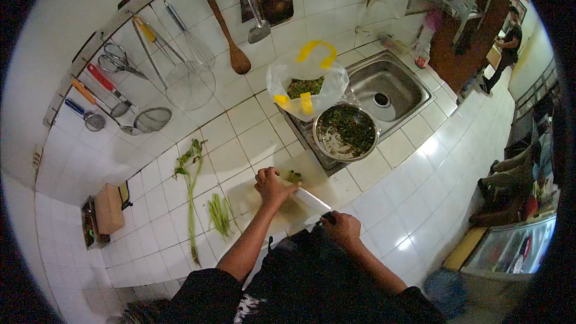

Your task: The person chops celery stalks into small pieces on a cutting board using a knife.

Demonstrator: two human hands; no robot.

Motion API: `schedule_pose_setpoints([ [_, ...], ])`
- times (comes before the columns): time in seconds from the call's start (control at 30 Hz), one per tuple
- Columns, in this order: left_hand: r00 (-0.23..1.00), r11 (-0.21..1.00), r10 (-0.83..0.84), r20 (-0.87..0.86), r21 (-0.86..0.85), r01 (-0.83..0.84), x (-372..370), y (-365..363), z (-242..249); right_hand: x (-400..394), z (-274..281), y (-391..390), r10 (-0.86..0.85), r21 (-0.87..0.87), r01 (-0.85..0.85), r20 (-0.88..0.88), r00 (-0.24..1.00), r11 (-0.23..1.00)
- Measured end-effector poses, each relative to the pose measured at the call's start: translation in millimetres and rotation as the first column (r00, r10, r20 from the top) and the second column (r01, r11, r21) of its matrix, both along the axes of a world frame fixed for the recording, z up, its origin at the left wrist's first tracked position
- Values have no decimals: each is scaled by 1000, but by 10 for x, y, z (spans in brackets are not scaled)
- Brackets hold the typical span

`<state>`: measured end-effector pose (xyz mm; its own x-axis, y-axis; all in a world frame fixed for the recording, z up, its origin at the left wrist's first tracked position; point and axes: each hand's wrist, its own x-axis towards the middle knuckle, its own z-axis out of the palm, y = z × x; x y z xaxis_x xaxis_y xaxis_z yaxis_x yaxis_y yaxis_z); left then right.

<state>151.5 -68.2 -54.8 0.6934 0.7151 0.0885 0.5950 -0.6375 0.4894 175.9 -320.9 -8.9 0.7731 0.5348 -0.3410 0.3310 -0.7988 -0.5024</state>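
Note:
My right hand (pixel 344 228) is wrapped round the dark handle of a knife (pixel 314 201). The blade points up and left across a pale cutting board (pixel 247 188). Close to the blade's tip is my left hand (pixel 275 188), its fingers curled and its thumb reaching toward the blade; whatever lies under those fingers is hidden. A small heap of chopped greens (pixel 294 176) rests on the board just beyond the blade. Left of the board lie a bunch of cut green stalks (pixel 219 215) and a long leafy stem (pixel 191 195).
A metal bowl (pixel 346 132) of chopped greens stands by the sink (pixel 393 87), beside a plastic bag (pixel 307 87) of greens. Utensils such as a wooden spoon (pixel 238 57) hang on the wall. Another person (pixel 510 45) stands far right. A cardboard box (pixel 110 209) sits left.

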Motion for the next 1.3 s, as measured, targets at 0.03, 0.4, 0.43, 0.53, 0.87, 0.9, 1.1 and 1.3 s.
schedule_pose_setpoints([
  [0.03, 1000, 1000, 8, 0, -7, -8, 3, -26, 17, 31, -57, -24, 15, 20, -15, 5, 1000, 1000],
  [0.4, 973, 971, 211, 94, 93, -220, -105, 140, -68, 326, -93, -74, 158, -29, -162, -125, 980, 986],
  [0.43, 969, 967, 235, 69, 82, -241, -174, 132, -73, 326, -137, -40, 199, 16, -199, -161, 967, 980],
  [0.53, 959, 958, 284, 18, 34, -284, -454, 33, -95, 336, -174, 71, 260, 66, -251, -238, 936, 966],
  [0.87, 891, 859, 454, 8, 260, -441, -1570, 189, -228, 516, -435, 165, 280, 125, -254, -284, 917, 959],
  [0.9, 886, 855, 464, 6, 257, -450, -1638, 241, -233, 499, -416, 187, 291, 149, -258, -278, 915, 955],
  [1.1, 942, 961, 270, -199, 123, -249, -1764, 523, -85, 427, -414, 383, 297, 75, -288, -289, 910, 955],
  [1.3, 941, 940, 338, -33, 64, -335, -1818, 723, -258, 228, -253, 579, 175, 45, -171, -375, 911, 984],
])
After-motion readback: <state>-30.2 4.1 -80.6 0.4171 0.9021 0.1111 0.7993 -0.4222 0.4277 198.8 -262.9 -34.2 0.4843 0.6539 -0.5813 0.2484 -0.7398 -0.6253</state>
